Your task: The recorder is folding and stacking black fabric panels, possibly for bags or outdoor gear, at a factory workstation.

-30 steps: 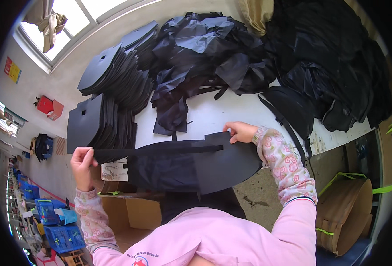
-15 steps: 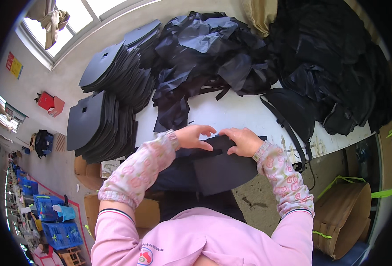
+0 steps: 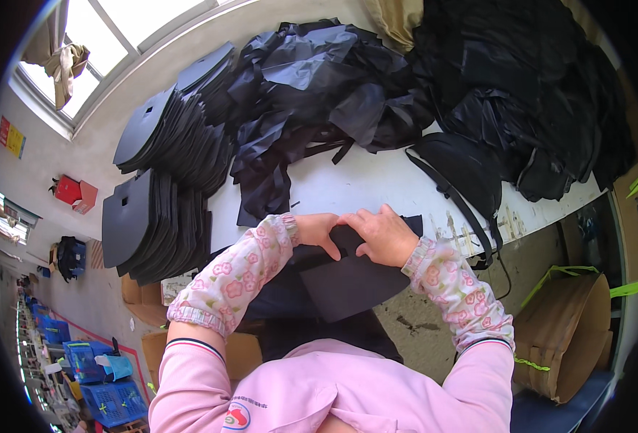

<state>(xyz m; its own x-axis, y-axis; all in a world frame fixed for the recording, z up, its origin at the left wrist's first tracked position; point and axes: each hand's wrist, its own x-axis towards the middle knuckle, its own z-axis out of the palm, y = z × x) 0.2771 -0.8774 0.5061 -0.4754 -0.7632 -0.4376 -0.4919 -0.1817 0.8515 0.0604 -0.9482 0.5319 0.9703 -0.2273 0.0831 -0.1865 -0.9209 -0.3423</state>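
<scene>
A smooth dark panel (image 3: 351,285) lies over black fabric (image 3: 281,294) at the table's front edge, close to my body. My left hand (image 3: 317,232) grips the fabric's upper edge, its thumb pointing down across the front. Beside it, my right hand (image 3: 385,237) pinches the same edge with thumb and bent fingers. The fingertips of both hands meet at the top, and a strip of black cloth shows between the thumbs. The far fingers are partly hidden behind the material.
Stacks of black panels with small cut-outs (image 3: 132,216) stand at the left. Heaped black fabric (image 3: 319,79) covers the table's back (image 3: 326,180). A black bag with a strap (image 3: 463,166) lies at the right, near more piled bags (image 3: 521,79). A cardboard box (image 3: 561,335) sits lower right.
My hands have come together until their fingertips meet, closing onto the black fabric's edge. The view has shifted slightly, and the panel sits a little lower left.
</scene>
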